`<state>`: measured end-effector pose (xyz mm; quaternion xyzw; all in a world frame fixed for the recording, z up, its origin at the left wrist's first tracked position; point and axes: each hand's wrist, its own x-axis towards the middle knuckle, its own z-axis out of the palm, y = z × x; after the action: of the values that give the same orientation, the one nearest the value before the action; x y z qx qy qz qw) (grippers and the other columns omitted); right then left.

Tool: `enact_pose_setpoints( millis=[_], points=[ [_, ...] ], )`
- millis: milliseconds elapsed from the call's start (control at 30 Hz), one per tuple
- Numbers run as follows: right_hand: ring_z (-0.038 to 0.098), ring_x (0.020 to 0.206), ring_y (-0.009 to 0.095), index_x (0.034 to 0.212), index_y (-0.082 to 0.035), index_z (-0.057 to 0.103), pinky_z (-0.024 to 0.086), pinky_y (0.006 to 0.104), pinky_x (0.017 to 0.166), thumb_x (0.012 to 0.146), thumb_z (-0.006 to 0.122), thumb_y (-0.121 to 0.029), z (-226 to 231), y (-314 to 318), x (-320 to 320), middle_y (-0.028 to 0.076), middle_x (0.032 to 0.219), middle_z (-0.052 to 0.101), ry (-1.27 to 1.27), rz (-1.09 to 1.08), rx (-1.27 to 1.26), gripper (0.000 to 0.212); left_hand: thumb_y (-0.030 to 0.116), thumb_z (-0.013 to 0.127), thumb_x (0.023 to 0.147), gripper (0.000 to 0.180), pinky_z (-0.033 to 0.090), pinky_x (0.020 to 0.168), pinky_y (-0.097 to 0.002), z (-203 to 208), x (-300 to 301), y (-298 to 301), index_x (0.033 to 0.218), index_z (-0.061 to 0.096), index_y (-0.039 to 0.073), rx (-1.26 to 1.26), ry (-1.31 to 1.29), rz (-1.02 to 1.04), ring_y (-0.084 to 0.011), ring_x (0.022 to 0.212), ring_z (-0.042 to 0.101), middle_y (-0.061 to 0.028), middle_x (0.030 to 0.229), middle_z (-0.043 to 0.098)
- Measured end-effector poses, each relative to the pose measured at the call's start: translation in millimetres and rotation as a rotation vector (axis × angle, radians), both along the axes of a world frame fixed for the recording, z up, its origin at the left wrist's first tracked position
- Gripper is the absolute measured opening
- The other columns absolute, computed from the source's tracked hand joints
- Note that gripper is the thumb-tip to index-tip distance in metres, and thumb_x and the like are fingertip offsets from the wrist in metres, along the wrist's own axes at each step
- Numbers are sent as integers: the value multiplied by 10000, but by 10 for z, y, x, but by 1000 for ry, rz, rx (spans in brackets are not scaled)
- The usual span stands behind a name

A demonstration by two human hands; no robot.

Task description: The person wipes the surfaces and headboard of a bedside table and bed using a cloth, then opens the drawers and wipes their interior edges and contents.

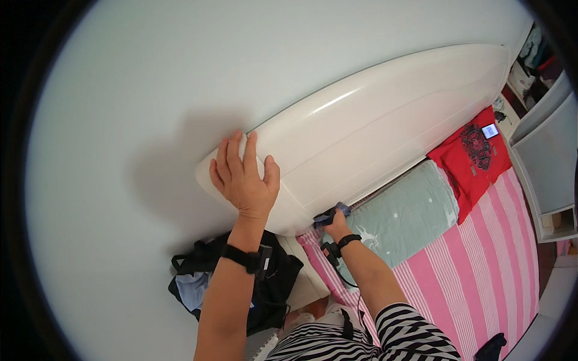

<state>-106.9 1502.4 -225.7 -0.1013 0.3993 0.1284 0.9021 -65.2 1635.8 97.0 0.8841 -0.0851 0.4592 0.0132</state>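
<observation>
Left hand (241, 182), spread wide, rests on glossy white curved headboard (373, 129), bracing, I judge; right hand (338, 226) clutches crumpled dark-blue cloth (326, 216) by its lower edge.

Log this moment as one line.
left hand: on glossy white curved headboard | right hand: holding crumpled dark blue cloth | nearby: pale green rectangular pillow

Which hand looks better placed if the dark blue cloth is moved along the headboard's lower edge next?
Probably the right hand: it holds the dark blue cloth close to that edge. The left hand is spread against the headboard farther up, with no cloth visible in it.
</observation>
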Motion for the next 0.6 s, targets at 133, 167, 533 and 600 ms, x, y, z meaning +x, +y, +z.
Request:
enact_pose_setpoints(
  millis=[133, 167, 533, 600],
  points=[
    [491, 1119, 357, 1116, -73, 557, 330, 605, 970, 925, 373, -293, 374, -15, 194, 122, 1224, 554, 224, 65, -131, 344, 252, 594, 774, 454, 268, 1009, -490, 40, -26, 150, 1214, 568, 141, -11, -14, -26, -270, 1226, 425, -48, 1293, 506],
    [494, 1108, 359, 1124, -72, 546, 334, 614, 957, 926, 385, -283, 220, -381, 248, 126, 1200, 557, 33, 124, -286, 331, 252, 594, 774, 454, 268, 1009, -490, 51, -15, 20, 1214, 568, 141, -49, -26, -63, -270, 1226, 425, -48, 1293, 506],
    [506, 1112, 309, 1391, -211, 277, 439, 536, 867, 914, 448, -145, 442, -2591, 1247, 126, 1289, 469, -165, -238, -945, 510, 217, 602, 754, 462, 244, 1032, -480, 2, -36, -103, 1206, 570, 129, -94, 5, -96, -268, 1245, 409, -54, 1302, 499],
    [507, 1119, 295, 1365, -185, 323, 432, 500, 905, 900, 470, -169, 589, -2272, 1531, 128, 1305, 472, -88, -193, -823, 488, 222, 603, 752, 461, 250, 1030, -480, 37, -125, 212, 1202, 573, 130, -11, 12, 14, -264, 1246, 409, -49, 1303, 501]
  ],
)
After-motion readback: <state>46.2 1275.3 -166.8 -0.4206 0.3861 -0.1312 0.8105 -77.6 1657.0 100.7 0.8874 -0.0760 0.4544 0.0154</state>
